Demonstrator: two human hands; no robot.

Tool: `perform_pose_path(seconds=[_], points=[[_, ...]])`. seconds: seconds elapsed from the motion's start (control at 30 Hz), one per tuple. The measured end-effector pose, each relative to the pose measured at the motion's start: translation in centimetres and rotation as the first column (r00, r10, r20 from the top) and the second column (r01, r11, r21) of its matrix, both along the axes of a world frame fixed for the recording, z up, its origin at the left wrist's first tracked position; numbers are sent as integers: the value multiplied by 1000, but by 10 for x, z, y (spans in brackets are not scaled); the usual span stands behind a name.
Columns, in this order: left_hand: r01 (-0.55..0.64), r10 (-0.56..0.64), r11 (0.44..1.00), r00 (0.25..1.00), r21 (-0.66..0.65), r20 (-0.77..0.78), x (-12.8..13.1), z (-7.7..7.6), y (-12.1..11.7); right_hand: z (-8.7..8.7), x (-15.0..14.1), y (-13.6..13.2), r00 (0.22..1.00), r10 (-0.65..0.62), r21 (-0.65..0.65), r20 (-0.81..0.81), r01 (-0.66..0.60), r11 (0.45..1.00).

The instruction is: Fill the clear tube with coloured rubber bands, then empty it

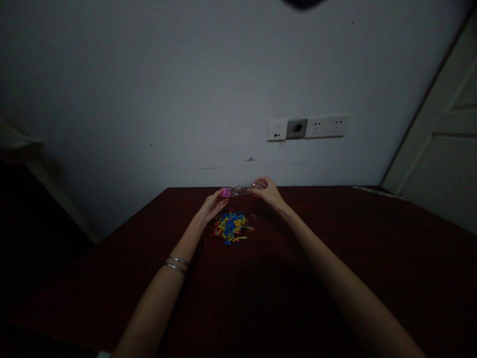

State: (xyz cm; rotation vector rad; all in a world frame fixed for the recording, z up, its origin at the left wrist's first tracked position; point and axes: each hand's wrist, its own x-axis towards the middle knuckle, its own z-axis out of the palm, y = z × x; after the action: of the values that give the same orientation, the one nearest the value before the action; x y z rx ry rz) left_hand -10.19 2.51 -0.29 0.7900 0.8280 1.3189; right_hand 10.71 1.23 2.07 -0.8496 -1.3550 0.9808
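A clear, see-through container point(241, 189) with a pink end point(225, 193) is held sideways above the table, near the wall. My left hand point(215, 205) grips it at the pink end, fingers closed around that part. At the other end, my right hand point(267, 191) pinches the clear body between thumb and fingers. Below and between both hands lies a loose pile of small clips point(231, 226) in blue, yellow, green, pink and red. Whether anything is inside the container is too dim to make out.
The dark reddish table point(283, 278) meets a pale wall point(223, 89) just behind the hands. Sockets and a switch plate point(327, 127) are set in the wall. A panelled door point(443, 149) stands at the right, and a dark piece of furniture point(33, 219) at the left.
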Motion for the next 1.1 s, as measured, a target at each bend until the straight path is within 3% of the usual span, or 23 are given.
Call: perform_pose_path(seconds=[0.27,0.4,0.5,0.63,0.73,0.87,1.1], points=[[7,-1,996,997,-84,72,2,-1,-3,0,1,-6,984,106,191,145,-133,973],[15,-11,998,997,-65,70,3,-1,-5,-2,6,-3,957,55,287,284,-139,948],[1,2,999,998,-49,64,3,-2,-4,-7,9,2,951,-24,288,310,-69,955],[14,-16,998,999,54,47,1,-1,-6,-14,12,6,948,-61,126,313,22,992],[46,-54,981,998,188,37,2,2,-9,-17,15,6,940,38,-106,340,-2,994],[42,-53,961,998,275,31,8,9,-14,-24,10,4,924,197,-348,327,-77,934],[21,-4,927,999,375,-48,21,20,-16,-31,-11,-4,904,289,-561,316,-67,825]])
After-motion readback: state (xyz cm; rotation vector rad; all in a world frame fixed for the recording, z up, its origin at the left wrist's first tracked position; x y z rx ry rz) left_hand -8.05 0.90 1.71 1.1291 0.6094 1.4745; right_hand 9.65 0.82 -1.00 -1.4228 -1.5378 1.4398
